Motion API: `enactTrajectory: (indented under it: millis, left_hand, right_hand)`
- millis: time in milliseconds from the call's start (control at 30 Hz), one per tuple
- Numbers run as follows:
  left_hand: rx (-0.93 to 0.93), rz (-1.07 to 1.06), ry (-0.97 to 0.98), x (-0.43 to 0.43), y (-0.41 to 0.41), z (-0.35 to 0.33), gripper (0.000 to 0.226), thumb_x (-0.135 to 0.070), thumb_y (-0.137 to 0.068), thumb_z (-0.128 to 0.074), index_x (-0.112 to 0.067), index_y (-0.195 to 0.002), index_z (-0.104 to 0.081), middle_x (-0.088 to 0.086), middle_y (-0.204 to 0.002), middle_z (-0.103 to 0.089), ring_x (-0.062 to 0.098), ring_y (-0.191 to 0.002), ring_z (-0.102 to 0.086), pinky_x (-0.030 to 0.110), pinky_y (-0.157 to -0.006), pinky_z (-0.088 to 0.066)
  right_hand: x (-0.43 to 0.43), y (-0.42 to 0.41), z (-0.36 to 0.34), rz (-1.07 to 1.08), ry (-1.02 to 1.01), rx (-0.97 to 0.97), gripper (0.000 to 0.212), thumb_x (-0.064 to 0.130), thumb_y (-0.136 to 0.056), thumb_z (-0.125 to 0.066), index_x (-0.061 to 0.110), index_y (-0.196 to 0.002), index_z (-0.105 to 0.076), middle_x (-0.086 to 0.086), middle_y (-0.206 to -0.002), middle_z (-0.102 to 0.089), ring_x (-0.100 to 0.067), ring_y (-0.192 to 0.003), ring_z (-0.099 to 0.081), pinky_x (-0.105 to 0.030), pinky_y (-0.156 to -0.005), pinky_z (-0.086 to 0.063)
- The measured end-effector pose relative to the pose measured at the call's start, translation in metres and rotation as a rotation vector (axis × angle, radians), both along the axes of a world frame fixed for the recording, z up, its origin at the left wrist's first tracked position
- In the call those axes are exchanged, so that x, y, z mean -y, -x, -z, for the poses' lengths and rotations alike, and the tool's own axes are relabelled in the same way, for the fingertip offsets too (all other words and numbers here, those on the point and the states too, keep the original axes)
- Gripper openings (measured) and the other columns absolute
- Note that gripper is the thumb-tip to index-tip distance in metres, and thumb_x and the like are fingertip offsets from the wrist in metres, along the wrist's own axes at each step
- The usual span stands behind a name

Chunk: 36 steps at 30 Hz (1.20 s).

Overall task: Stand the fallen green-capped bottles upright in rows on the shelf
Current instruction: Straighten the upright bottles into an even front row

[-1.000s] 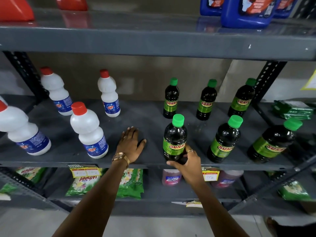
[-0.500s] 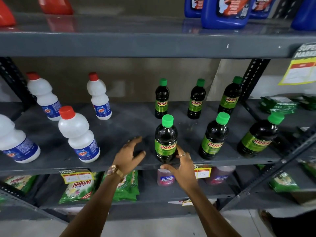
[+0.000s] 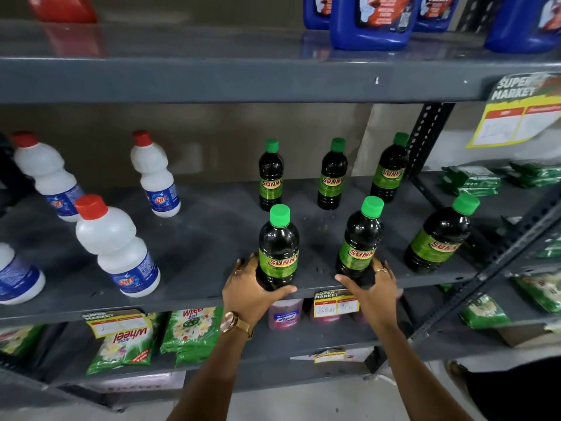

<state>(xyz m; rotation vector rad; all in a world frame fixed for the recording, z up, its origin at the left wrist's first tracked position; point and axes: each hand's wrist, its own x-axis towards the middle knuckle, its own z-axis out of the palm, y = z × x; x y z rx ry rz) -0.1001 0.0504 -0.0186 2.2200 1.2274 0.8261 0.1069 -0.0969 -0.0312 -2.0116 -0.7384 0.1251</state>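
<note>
**Both hands on front-row bottles, grey shop shelf**

Grey metal shelf [image 3: 197, 238] in a shop rack, brown wall behind. Six green-capped dark bottles stand upright on its right half in two rows of three. Back row: back-left bottle [image 3: 270, 177], back-middle bottle [image 3: 332, 176], back-right bottle [image 3: 390, 171]. Front row: front-left bottle [image 3: 278, 247], front-middle bottle [image 3: 359, 241], front-right bottle [image 3: 438, 238], all near the shelf's front edge.

Left hand [image 3: 252, 287] wraps the base of the front-left bottle, thumb across the front, fingers curled round the left side; closed on it. Gold watch [image 3: 232, 322] on that wrist.

Right hand [image 3: 368, 287] cups the base of the front-middle bottle, thumb to its left, ringed fingers round the right side; gripping it.

Front-right bottle stands free, apart from both hands.

Left half of shelf: white bottles [image 3: 117, 247] with red caps, upright. Above: blue jugs [image 3: 373, 22]. Below: green packets [image 3: 191, 332], price tags [image 3: 335, 303] on the shelf lip. Yellow sign [image 3: 519, 113] at upper right.
</note>
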Motion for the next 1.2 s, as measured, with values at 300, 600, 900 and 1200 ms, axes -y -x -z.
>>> enactTrajectory:
  millis: [300, 600, 900, 1200]
  left_hand:
    - [-0.002, -0.022, 0.06, 0.002, 0.0, 0.001, 0.092, -0.085, -0.041, -0.064, -0.033, -0.116, -0.048, -0.006, -0.106, -0.069, 0.02, -0.096, -0.065, 0.033, -0.079, -0.054]
    - [0.048, -0.023, 0.094, 0.016, -0.003, -0.003, 0.114, -0.074, -0.047, -0.074, -0.027, -0.14, -0.028, 0.002, -0.134, -0.056, 0.023, -0.122, -0.052, 0.039, -0.098, -0.046]
    - [0.244, 0.151, -0.111, 0.152, -0.041, 0.009, 0.079, -0.053, -0.083, -0.056, -0.03, -0.145, -0.014, 0.004, -0.148, -0.036, 0.014, -0.138, -0.031, 0.029, -0.114, -0.028]
    - [0.251, 0.001, 0.234, 0.128, -0.132, -0.009, 0.099, -0.047, -0.069, -0.074, -0.012, -0.145, -0.022, 0.008, -0.146, -0.043, 0.009, -0.137, -0.02, 0.039, -0.119, 0.002]
  right_hand:
    - [0.006, -0.007, 0.008, -0.049, -0.012, 0.049, 0.096, 0.075, -0.049, -0.069, 0.011, -0.12, -0.061, -0.009, -0.119, -0.063, -0.029, -0.118, -0.049, -0.036, -0.094, -0.04]
    - [0.009, -0.011, 0.007, -0.135, -0.039, 0.012, 0.092, 0.07, -0.052, -0.073, 0.017, -0.126, -0.056, -0.002, -0.119, -0.061, -0.024, -0.117, -0.046, -0.032, -0.09, -0.036]
    - [0.078, -0.039, 0.005, 0.158, -0.473, -0.017, 0.068, 0.05, -0.064, -0.078, 0.02, -0.118, -0.047, -0.007, -0.118, -0.044, -0.029, -0.107, -0.05, -0.046, -0.098, -0.043]
    - [0.084, -0.14, -0.008, -0.187, -0.141, -0.045, 0.063, 0.032, -0.064, -0.087, 0.02, -0.118, -0.057, -0.001, -0.114, -0.065, -0.023, -0.112, -0.057, -0.031, -0.095, -0.045]
